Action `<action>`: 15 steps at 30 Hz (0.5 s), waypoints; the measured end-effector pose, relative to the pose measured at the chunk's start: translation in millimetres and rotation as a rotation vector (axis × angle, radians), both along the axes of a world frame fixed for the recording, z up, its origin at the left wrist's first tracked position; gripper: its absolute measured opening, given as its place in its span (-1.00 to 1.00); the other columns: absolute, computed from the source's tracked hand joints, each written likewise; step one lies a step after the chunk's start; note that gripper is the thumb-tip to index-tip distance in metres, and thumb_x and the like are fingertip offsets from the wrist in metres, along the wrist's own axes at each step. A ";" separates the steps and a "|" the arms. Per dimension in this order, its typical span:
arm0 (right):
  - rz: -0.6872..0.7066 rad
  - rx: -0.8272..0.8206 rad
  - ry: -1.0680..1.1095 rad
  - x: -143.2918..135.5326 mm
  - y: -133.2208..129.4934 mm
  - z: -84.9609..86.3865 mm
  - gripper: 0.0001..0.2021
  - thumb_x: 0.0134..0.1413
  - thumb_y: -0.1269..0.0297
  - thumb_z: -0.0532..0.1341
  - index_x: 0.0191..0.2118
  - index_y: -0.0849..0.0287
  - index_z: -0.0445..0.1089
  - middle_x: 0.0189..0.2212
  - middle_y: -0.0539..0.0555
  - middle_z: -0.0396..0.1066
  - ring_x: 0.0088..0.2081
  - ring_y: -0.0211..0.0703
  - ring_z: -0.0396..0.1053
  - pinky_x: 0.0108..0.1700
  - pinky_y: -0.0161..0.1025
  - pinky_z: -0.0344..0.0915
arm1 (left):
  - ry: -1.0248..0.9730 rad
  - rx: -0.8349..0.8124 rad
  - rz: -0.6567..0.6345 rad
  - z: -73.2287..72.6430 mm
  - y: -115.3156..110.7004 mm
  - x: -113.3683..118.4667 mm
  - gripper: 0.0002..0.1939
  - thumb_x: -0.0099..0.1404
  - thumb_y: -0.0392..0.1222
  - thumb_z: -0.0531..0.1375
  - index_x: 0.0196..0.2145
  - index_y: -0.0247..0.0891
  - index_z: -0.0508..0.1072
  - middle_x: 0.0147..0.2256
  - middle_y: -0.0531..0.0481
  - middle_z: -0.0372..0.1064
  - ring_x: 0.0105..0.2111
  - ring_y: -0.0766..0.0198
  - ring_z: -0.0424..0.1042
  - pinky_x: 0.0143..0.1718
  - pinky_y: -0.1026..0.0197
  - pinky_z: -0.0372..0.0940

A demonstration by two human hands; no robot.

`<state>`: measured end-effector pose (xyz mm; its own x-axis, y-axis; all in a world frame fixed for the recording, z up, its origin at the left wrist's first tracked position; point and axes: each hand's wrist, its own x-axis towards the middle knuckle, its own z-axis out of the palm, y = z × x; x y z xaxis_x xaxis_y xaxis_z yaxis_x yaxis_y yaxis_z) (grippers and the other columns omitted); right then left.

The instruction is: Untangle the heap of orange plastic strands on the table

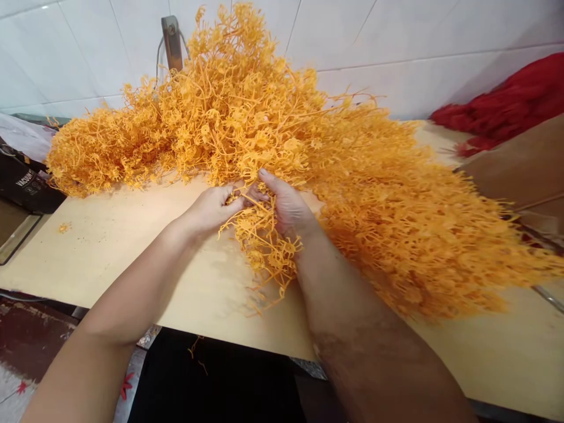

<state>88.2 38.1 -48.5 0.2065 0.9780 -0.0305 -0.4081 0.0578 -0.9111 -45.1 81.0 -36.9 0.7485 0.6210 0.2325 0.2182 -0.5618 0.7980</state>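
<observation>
Both my hands meet at the near edge of a big heap of orange-yellow plastic artificial flower sprigs, thin branching stems with small spidery blossoms. My left hand is closed, its fingers pinching some stems. My right hand curls round the same small bunch of sprigs, thumb pointing up toward the heap. The bunch hangs below and between my palms, over the table. Some fingertips are hidden behind the stems. On the right, a denser pile of the orange sprigs spreads beside my right forearm.
The pale wooden table runs along a white tiled wall. A metal bracket stands behind the heap. A red bundle and brown cardboard lie at right. A black box is at left. One loose blossom lies nearby.
</observation>
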 end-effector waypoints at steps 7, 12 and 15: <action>-0.035 0.012 0.067 -1.7 -2.4 3.3 -0.75 -0.14 0.16 0.25 -0.30 0.15 0.38 -0.47 0.01 0.46 -0.28 -0.08 0.44 -0.18 -0.09 0.40 | 0.139 0.124 0.127 0.8 -4.0 -0.3 -0.74 0.21 -0.13 0.00 -0.41 -0.31 0.41 -0.43 0.05 0.36 -0.42 0.39 0.30 -0.33 0.34 0.21; -0.049 0.024 0.074 -2.4 -0.3 5.2 -0.75 -0.20 0.17 0.30 -0.35 0.14 0.33 -0.48 -0.03 0.43 -0.29 -0.12 0.44 -0.19 -0.12 0.40 | 0.208 0.096 0.124 4.2 -8.3 1.4 -0.72 0.20 -0.11 -0.02 -0.60 -0.27 0.21 -0.61 0.10 0.12 -0.56 0.43 0.10 -0.49 0.35 0.04; -0.139 -0.015 0.084 -4.5 3.6 4.1 -0.75 -0.26 0.22 0.33 -0.39 0.15 0.31 -0.51 -0.06 0.40 -0.36 -0.18 0.42 -0.24 -0.17 0.40 | 0.242 0.100 0.137 7.8 -13.0 3.5 -0.71 0.19 -0.15 -0.01 -0.65 -0.26 0.13 -0.64 0.10 0.06 -0.58 0.42 0.06 -0.49 0.33 0.02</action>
